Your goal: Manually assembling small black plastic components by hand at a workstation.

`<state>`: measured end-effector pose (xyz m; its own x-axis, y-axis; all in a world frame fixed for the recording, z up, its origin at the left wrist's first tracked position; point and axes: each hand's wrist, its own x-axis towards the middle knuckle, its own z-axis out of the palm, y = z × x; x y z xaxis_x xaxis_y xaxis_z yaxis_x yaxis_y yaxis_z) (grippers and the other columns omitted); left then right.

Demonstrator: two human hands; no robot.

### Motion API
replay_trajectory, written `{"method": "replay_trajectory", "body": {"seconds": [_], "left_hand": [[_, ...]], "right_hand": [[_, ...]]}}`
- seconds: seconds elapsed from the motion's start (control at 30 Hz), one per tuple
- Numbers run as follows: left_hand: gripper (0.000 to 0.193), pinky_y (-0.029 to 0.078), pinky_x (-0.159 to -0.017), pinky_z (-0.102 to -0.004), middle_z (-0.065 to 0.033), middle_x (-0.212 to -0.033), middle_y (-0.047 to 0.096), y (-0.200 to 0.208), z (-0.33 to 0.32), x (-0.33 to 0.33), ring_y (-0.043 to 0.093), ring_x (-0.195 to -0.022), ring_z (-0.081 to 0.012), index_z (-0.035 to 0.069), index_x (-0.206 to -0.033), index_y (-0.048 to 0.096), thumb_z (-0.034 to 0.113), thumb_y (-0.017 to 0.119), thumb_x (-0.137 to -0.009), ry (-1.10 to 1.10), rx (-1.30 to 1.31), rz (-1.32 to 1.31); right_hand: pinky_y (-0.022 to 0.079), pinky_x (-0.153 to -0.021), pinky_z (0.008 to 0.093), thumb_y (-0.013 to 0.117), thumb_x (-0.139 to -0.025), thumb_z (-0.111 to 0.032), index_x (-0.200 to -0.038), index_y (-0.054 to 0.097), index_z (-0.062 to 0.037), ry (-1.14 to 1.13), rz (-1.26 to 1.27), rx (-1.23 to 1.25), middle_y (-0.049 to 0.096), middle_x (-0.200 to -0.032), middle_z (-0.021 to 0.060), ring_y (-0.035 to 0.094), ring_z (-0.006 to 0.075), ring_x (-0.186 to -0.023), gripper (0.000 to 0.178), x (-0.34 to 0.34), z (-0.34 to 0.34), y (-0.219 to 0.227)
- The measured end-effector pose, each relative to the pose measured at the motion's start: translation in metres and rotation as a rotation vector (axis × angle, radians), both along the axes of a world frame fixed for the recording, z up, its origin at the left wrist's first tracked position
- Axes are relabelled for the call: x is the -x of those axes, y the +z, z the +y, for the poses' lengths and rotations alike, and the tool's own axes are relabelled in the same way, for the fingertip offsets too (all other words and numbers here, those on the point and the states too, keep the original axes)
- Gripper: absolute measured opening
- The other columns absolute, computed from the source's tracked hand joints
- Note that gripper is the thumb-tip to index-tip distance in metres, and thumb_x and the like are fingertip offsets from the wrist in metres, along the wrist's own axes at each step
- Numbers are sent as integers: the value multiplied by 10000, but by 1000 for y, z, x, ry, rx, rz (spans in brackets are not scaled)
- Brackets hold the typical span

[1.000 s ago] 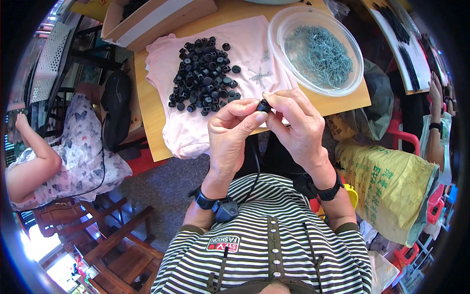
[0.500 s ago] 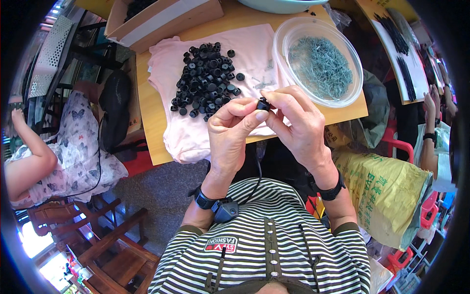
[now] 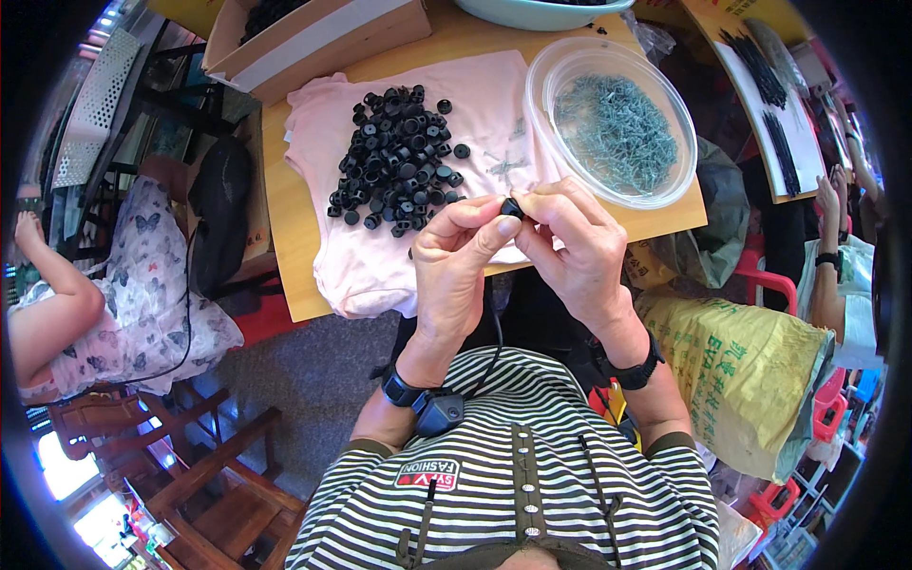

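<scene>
Between the fingertips of both hands is a small black plastic cap [image 3: 511, 207], held just above the table's near edge. My left hand [image 3: 454, 258] pinches it with thumb and forefinger from the left. From the right, my right hand [image 3: 581, 242] grips the same piece, its fingers curled close together. Whether anything sits inside the cap is hidden by the fingers. Beyond my left hand lies a heap of similar black caps [image 3: 394, 157] on a pink cloth [image 3: 328, 256]. A few loose screws [image 3: 503, 163] rest on the cloth past my fingertips.
A round clear tub [image 3: 692, 142] of many screws [image 3: 622, 128] stands at the right of the wooden table [image 3: 299, 275]. Behind are a cardboard box [image 3: 323, 47] and a pale blue basin [image 3: 541, 13]. A yellow sack [image 3: 741, 380] is at my right; other people sit on both sides.
The black cap has been turned between my fingers, showing a different side. Both hands stay almost in place, still pinching it. The view has shifted slightly.
</scene>
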<state>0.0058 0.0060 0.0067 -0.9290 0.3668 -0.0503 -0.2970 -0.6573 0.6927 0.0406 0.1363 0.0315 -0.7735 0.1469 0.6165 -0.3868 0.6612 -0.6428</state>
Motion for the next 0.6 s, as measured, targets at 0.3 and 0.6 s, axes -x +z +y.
{"method": "replay_trajectory", "body": {"seconds": [0.3,0.6], "left_hand": [[155,493,-764,-238,-57,-1015,669,8,-27,41,609,-846,-97,4,-1038,675,74,666,-899,224,621,429],[137,471,-826,-338,-85,-958,650,0,-23,69,574,-953,-258,34,-936,701,18,680,-802,308,1296,1029]], "right_hand": [[419,-542,207,702,-855,-167,-933,675,-32,-246,-79,-222,630,-736,9,552,40,-657,158,77,101,69],[396,-1019,369,747,-787,-352,-1254,551,-72,99,-377,-485,609,-1174,219,550,276,-1161,579,139,134,105]]}}
